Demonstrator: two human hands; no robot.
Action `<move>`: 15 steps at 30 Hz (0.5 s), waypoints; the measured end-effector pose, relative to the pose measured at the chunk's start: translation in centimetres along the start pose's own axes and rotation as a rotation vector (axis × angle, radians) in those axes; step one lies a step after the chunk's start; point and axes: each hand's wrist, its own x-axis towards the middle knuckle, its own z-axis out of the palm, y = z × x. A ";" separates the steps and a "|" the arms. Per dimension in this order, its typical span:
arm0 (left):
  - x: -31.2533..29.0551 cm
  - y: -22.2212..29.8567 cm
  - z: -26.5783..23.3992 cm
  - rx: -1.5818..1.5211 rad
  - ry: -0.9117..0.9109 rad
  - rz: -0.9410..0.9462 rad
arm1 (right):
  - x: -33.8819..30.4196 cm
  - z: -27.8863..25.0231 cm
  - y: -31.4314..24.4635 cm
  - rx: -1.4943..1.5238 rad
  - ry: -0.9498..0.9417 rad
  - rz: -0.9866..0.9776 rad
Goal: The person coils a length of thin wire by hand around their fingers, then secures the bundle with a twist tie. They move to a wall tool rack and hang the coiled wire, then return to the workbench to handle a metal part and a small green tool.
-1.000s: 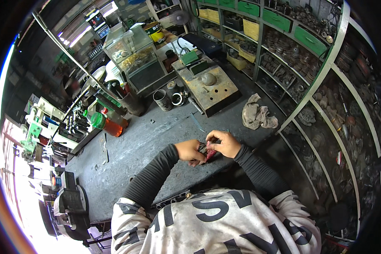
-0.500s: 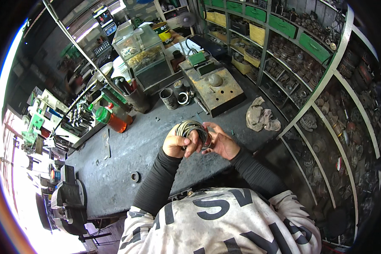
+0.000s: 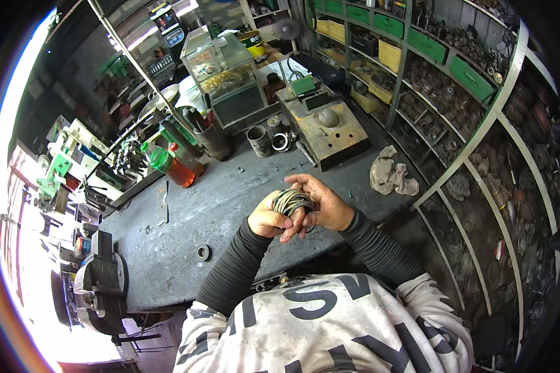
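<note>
A ring-shaped coil [image 3: 292,201] of thin pale strands, perhaps wire, is held up over the near part of the dark workbench [image 3: 186,211]. My left hand [image 3: 265,217] is closed on its left side, with fingers passing through or under the ring. On the other side, my right hand [image 3: 331,206] curls around the coil, thumb low and fingers over the top. My fingers partly hide the coil, so its lower right edge cannot be made out. A small dark metal ring [image 3: 203,252] lies on the bench, left of my left forearm.
A rusty metal block [image 3: 330,133], a metal cylinder [image 3: 259,142] and a clamp-like ring [image 3: 282,142] stand at the back. Bottles with red liquid [image 3: 179,173] are to the left, a crumpled rag [image 3: 392,174] to the right. A vise [image 3: 99,280] sits at the near left corner; shelves of parts line the right.
My right hand has turned and closed over the coil; its fingers were more spread before. A reddish-brown part at the coil's right side is now covered. The whole view has shifted slightly.
</note>
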 end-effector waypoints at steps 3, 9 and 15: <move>-0.2 -0.7 -1.2 -0.115 -0.005 0.056 | -1.0 -0.4 1.9 0.133 0.108 0.208; -1.5 -1.7 -2.3 -0.068 0.048 -0.005 | -0.6 -0.2 2.0 0.222 0.009 0.261; -1.3 -2.1 -2.0 -0.067 0.091 -0.037 | -1.3 -0.5 3.5 0.198 0.044 0.238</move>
